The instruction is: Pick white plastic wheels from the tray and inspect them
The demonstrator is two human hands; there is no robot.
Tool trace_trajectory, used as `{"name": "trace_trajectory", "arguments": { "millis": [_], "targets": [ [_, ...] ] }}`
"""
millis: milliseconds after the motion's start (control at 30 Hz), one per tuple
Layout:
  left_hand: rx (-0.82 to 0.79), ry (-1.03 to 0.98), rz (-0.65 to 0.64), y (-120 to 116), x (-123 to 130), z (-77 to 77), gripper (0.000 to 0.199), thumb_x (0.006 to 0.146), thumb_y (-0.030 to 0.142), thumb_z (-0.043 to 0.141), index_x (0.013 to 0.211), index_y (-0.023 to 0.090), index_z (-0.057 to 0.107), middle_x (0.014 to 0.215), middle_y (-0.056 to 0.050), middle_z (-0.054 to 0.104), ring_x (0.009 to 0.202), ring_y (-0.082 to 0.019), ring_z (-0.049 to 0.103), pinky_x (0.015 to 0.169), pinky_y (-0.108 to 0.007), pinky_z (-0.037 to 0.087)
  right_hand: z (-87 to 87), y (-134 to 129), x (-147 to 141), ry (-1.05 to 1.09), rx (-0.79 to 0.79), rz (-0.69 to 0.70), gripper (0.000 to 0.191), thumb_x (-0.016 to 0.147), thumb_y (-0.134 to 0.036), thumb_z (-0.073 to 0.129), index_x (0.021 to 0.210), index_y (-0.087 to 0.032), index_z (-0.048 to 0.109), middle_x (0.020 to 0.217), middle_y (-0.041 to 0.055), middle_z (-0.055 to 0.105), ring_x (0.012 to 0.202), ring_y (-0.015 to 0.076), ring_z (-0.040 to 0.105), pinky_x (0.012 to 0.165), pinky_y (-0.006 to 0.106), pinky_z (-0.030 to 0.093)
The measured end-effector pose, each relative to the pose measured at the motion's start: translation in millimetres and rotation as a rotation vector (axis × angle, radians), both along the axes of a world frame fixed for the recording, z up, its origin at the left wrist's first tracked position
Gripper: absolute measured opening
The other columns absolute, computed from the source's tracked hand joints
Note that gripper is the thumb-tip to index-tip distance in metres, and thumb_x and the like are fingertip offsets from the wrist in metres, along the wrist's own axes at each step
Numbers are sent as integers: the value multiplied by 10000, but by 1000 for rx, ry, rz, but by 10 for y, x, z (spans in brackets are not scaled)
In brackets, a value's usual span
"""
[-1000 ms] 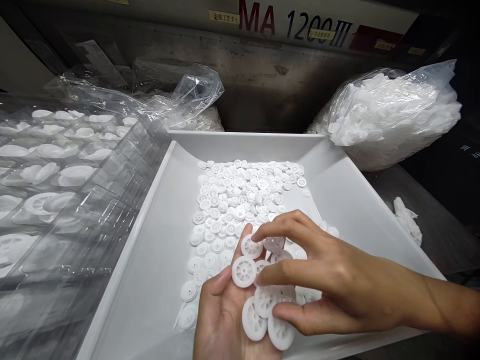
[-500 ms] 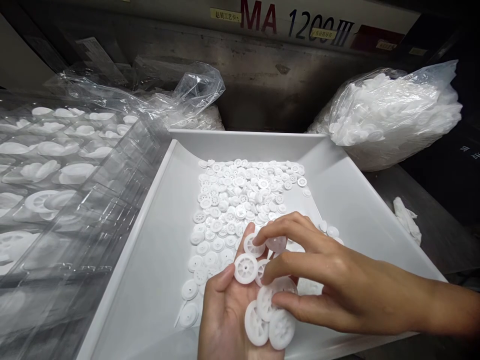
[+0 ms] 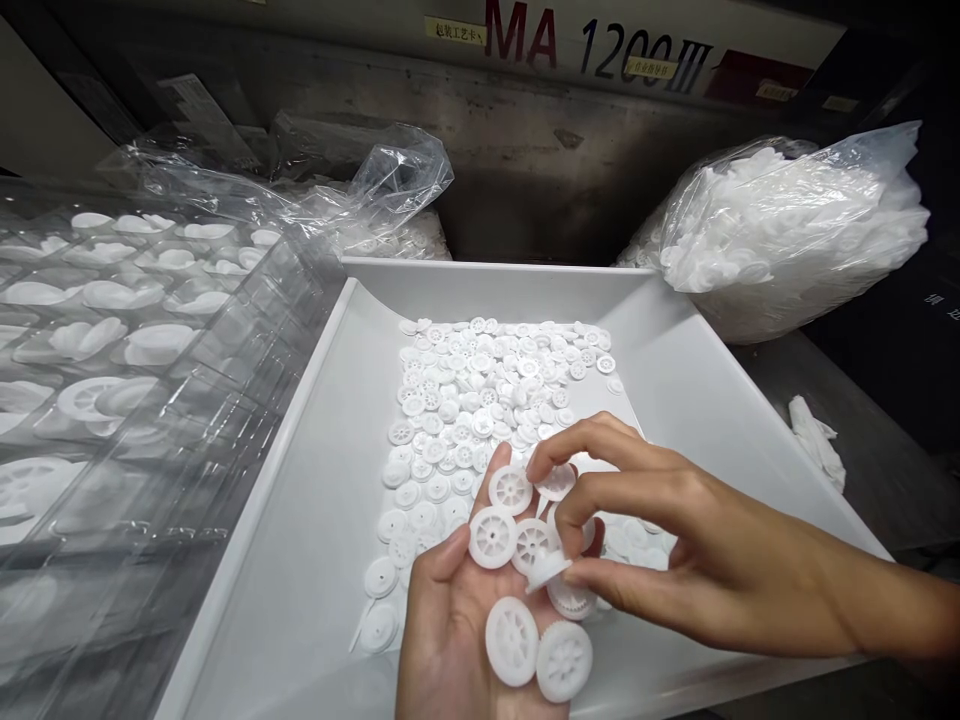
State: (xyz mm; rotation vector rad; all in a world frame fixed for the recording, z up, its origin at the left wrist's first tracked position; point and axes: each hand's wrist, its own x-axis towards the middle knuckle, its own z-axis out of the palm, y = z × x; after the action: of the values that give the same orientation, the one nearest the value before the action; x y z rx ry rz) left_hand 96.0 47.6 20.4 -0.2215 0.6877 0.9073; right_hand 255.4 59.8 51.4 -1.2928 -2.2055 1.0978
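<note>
From the head view, our left hand [image 3: 450, 640] lies palm up and open at the bottom centre, carrying several white plastic spoked wheels [image 3: 493, 537] loosely on its skin, their matte rims toothed on some. Our right hand [image 3: 697, 540] reaches in from the right, fingers curled close together, with the thumb tip against a tilted wheel [image 3: 547, 572] just above the left palm. Beneath the hands sits a smooth white sloped tray [image 3: 480, 280], with a packed layer of small wheels [image 3: 480, 400] across its middle. At upper right, a clear polythene bag [image 3: 787, 230] bulges with more white parts, and a limp film bag [image 3: 390, 180] lies at upper centre. At left are transparent moulded blister trays [image 3: 112, 350] with white shapes in their cells. A crumpled white cloth [image 3: 814, 435] lies on the grey ledge [image 3: 862, 480] right of the tray, below a metal machine panel [image 3: 600, 50] printed "MA 1200 III".
</note>
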Motion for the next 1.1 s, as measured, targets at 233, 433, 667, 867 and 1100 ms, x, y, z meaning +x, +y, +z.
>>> {"name": "trace_trajectory", "arguments": {
  "millis": [233, 433, 667, 867, 1100],
  "targets": [
    [51, 40, 30, 3, 6, -43, 719, 810, 263, 480, 1499, 244, 274, 1133, -118, 691, 1041, -304, 664, 997, -518, 423, -15, -19, -28, -35, -12, -38, 38, 922, -272, 579, 943, -253, 604, 1318, 5, 459, 1229, 159, 462, 1071, 308, 419],
    [-7, -52, 56, 3, 41, -30, 683, 828, 243, 443, 1489, 290, 280, 1202, -80, 658, 1121, -290, 623, 1005, -478, 423, -60, -54, -100, -19, 21, -71, 12, 908, -244, 591, 901, -251, 584, 1336, 1, 441, 1314, 170, 370, 1060, 317, 394],
    [13, -14, 51, 1, 28, -12, 660, 840, 244, 451, 1482, 281, 308, 1184, -75, 668, 1081, -277, 640, 982, -457, 441, -98, -71, -80, -105, 243, -8, 147, 923, -349, 595, 1035, -253, 601, 1356, 46, 442, 1298, 228, 345, 1049, 405, 351],
    [-94, -7, -75, 25, -16, -82, 546, 852, 270, 513, 1396, 283, 466, 1042, -46, 717, 939, -246, 685, 895, -385, 493, 7, -59, -185, -62, 85, -27, 105, 910, -262, 608, 981, -204, 659, 1330, 85, 487, 1288, 237, 384, 1033, 432, 394],
    [-100, -348, -11, -28, -30, -75, 392, 916, 202, 444, 1275, 267, 589, 771, 18, 683, 677, -131, 672, 689, -230, 508, -74, -33, -330, -65, 242, -81, 189, 935, -317, 565, 897, -222, 724, 1310, 92, 538, 1229, 299, 406, 995, 549, 381]
  ]
}}
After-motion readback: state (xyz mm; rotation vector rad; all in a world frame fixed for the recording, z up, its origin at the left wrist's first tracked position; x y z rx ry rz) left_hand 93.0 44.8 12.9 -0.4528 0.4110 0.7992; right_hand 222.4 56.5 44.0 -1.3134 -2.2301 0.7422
